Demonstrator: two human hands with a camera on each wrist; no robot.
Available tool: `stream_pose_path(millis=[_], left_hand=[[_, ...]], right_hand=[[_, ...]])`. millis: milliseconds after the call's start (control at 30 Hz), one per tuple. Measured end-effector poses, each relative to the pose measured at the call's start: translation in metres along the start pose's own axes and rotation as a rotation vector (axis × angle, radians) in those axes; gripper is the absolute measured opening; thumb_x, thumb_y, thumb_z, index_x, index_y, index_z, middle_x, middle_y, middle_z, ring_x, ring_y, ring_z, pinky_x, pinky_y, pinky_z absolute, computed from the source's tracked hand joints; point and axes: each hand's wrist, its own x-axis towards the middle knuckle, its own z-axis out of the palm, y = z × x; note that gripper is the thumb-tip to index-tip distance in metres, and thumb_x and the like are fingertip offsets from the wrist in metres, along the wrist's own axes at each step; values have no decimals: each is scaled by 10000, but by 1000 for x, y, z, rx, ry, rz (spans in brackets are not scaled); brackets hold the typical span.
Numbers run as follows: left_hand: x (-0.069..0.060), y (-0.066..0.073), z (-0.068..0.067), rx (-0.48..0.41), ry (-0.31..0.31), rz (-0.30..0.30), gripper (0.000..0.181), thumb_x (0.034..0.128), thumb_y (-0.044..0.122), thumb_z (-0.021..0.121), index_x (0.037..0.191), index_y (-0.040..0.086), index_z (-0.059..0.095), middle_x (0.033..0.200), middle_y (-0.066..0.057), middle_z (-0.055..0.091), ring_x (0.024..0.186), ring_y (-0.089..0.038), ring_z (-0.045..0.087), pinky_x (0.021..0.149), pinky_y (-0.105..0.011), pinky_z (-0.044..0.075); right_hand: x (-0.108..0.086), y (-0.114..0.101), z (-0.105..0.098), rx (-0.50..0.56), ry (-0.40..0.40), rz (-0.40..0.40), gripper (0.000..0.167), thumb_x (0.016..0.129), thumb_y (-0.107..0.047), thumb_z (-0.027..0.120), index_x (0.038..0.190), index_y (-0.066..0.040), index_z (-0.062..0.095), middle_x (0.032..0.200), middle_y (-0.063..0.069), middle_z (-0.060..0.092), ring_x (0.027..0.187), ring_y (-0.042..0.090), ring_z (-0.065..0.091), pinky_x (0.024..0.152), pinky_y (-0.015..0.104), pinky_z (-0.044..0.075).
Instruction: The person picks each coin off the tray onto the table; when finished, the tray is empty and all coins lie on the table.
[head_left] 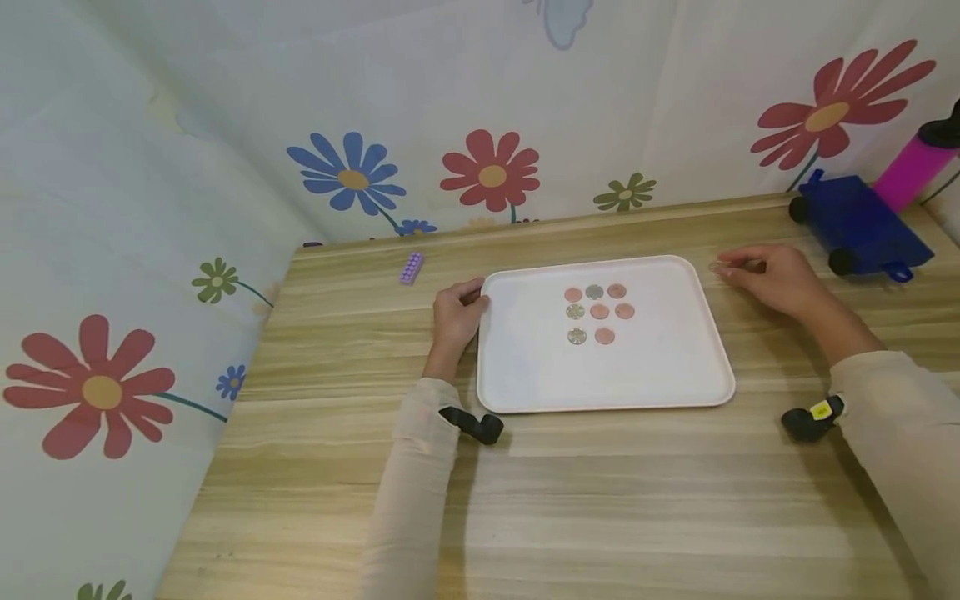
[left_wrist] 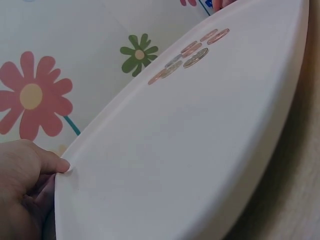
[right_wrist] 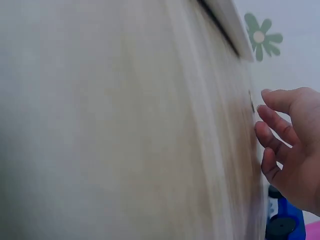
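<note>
A white tray (head_left: 525, 375) lies on the wooden table, with several copper-coloured and silvery coins (head_left: 599, 311) set in rows on it. My left hand (head_left: 456, 318) grips the tray's left edge; in the left wrist view its thumb (left_wrist: 56, 162) presses on the rim, while the other fingers are partly hidden. Beyond the tray's right side, my right hand (head_left: 772, 279) is low over the table. A small coin-like disc (head_left: 715, 266) sits at its fingertips. In the right wrist view, the thumb and fingers (right_wrist: 272, 117) are slightly parted, just off that disc (right_wrist: 251, 101).
To the right of my right hand stands a blue toy cart (head_left: 862, 225) with black wheels, beside a pink cylinder (head_left: 915, 171). A purple toy brick (head_left: 411, 268) lies behind and left of the tray. Flower-patterned cloth (head_left: 585, 108) hangs along the table's back and left side.
</note>
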Motion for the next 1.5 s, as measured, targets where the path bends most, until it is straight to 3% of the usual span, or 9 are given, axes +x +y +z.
stream_pose_path(millis=[67,133,300,367,600,833,1000,1300,1500], left_hand=[[0,0,0,0,2,0,336,916,2,670,1249,-19,703,1233,-223,720,1121,-313,692,978,-367,596],[0,0,-1,0,2,0,336,917,4,670,1251,-18,702,1232,-222,720,1121,-308,691,978,-368,596],[0,0,-1,1,0,-4,336,917,7,672,1250,-16,703,1230,-220,721,1122,-303,690,982,-367,592],[0,0,-1,1,1,-7,336,916,9,673,1249,-14,705,1230,-216,722,1122,-302,690,983,-368,592],[0,-1,0,-2,-3,-16,337,915,15,676,1251,-5,707,1244,-205,721,1140,-299,690,997,-370,590],[1,-1,0,-7,-3,-26,345,909,11,678,1253,-2,707,1257,-197,717,1150,-297,688,1005,-365,589],[1,0,0,-9,0,-28,349,905,4,679,1253,-3,706,1251,-202,717,1144,-297,686,1005,-365,587],[1,-1,0,-4,-4,-23,346,907,3,679,1252,-8,706,1247,-207,717,1149,-300,689,1003,-370,589],[1,0,-1,-5,-10,-28,349,911,9,682,1259,-4,703,1257,-201,715,1157,-297,689,1004,-367,590]], right_hand=[[-3,-5,1,-19,32,-42,421,1010,-281,626,1280,39,659,1198,312,663,897,111,549,667,26,359],[-6,-11,2,-34,48,-82,361,1001,-221,637,1246,41,677,1144,301,680,848,94,541,645,37,370],[-12,-32,8,-39,16,-154,306,987,-132,641,1238,37,685,1109,285,696,904,316,620,637,73,425],[-15,-41,12,-30,-5,-184,290,981,-102,639,1230,36,692,1086,273,704,919,344,626,645,83,438],[-20,-65,27,-23,-78,-309,235,939,-25,680,1164,14,732,980,174,729,849,222,606,650,142,474],[-19,-78,42,-5,-167,-394,245,905,14,703,1147,5,736,978,122,746,835,146,617,698,174,502],[-17,-85,50,25,-205,-396,223,898,-1,716,1119,4,746,998,123,768,793,83,586,709,164,496],[-11,-89,60,-27,-231,-308,221,911,-71,725,1122,-12,753,1058,142,755,823,173,536,687,182,448],[-9,-90,64,-45,-219,-288,190,907,-91,734,1081,-23,769,987,121,741,781,183,523,643,207,428]])
